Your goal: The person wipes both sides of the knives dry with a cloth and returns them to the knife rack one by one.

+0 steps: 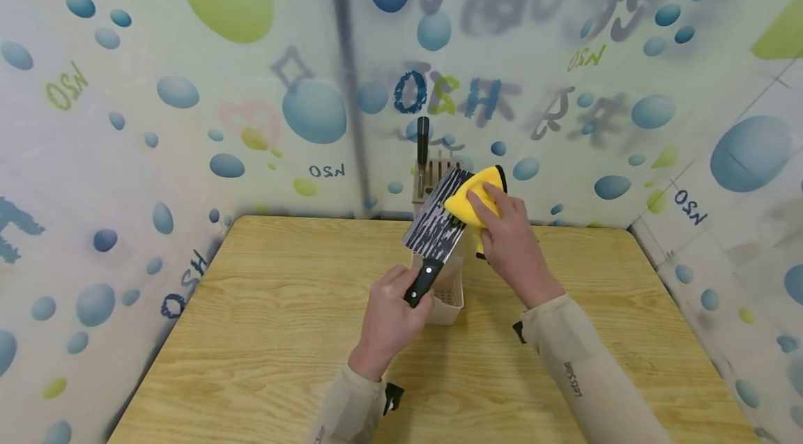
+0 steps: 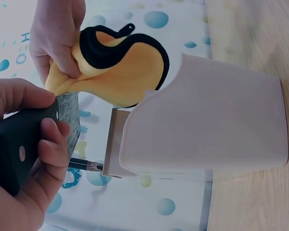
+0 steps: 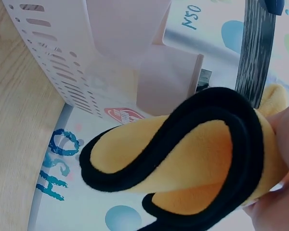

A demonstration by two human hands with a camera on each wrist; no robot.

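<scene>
My left hand (image 1: 392, 311) grips the black, riveted handle of a cleaver (image 1: 433, 224), fingers curled round it. Its broad blade, with a dark and light streaked face, tilts up and to the right above the table. A yellow cloth with black edging (image 1: 472, 198) is bunched in my right hand (image 1: 511, 245) and lies against the blade's right upper part. Thumb and fingers pinch the cloth, whose loose folds hang down in the right wrist view. Behind and below the blade stands a pale knife holder (image 2: 207, 115), partly hidden in the head view.
A black-handled knife (image 1: 423, 141) stands upright in the holder's slotted back section. The holder's front bin has perforated sides (image 3: 62, 67). Everything is over a wood-grain table (image 1: 282, 304), its back edge close to a patterned wall covering (image 1: 251, 116).
</scene>
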